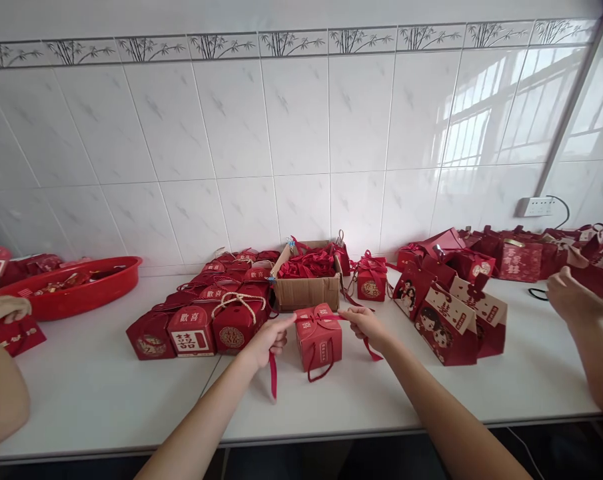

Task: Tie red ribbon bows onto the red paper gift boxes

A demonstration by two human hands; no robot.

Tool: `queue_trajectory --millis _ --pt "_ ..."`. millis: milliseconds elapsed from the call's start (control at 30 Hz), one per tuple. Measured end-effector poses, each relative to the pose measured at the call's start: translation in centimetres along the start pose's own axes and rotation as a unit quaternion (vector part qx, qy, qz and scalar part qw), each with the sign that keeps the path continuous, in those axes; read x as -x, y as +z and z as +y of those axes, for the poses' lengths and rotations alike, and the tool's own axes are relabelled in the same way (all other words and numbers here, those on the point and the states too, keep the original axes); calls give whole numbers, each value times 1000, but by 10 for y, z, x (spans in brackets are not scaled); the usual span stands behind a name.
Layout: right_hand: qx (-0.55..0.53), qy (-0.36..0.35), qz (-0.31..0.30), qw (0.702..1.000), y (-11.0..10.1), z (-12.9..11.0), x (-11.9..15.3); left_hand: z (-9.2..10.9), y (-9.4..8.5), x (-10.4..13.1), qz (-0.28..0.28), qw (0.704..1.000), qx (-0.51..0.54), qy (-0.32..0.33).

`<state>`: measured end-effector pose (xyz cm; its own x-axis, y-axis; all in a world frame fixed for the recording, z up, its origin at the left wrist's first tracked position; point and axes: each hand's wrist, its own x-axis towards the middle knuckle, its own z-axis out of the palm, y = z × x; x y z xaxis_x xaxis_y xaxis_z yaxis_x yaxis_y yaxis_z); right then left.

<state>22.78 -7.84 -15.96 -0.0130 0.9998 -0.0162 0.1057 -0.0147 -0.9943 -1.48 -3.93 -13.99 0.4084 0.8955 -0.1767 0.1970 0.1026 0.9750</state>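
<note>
In front of me a small red gift box (pixel 318 340) stands upright on the white table, a rope handle hanging down its front. A red ribbon (pixel 274 377) crosses its top. My left hand (pixel 270 340) pinches the ribbon at the box's upper left, and a loose tail drops below the fingers. At the upper right, my right hand (pixel 365 325) pinches the other side of the ribbon, its tail trailing onto the table. Behind the box sits a cardboard box (pixel 306 293) filled with red ribbons.
Rows of red gift boxes (pixel 191 331) stand at left, with a red basin (pixel 88 293) of sweets beyond. House-shaped boxes (pixel 446 325) and red bags (pixel 524 259) fill the right. Other people's hands show at the left (pixel 6 310) and right (pixel 576 297) edges.
</note>
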Motion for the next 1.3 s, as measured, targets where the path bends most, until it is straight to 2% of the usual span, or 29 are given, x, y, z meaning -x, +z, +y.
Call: queue_trajectory --millis 200,367,500,633,800,933,1067,1300 --pt "-23 -8 -6 1000 -11 9 -2 -15 -5 -9 -4 997 70 -26" --pt "-6 -16 -2 1000 -10 10 -2 -10 -6 -6 -1 998 62 -13" --pt "24 -29 4 999 -11 10 0 -4 -6 -6 19 999 35 25" --pt "55 -23 -58 997 -16 -1 -2 7 -5 -13 11 997 6 70" --pt "66 -4 -152 986 -19 -28 -16 27 -5 -27 -18 997 -35 68" --pt "52 -16 -188 981 -15 -32 -23 32 -5 -31 -34 996 -44 69" --pt "-2 -19 -177 984 -6 -19 -20 24 -2 -28 -65 995 -21 76" --pt "-70 6 -107 992 13 1 -21 4 7 -28 -44 993 40 103"
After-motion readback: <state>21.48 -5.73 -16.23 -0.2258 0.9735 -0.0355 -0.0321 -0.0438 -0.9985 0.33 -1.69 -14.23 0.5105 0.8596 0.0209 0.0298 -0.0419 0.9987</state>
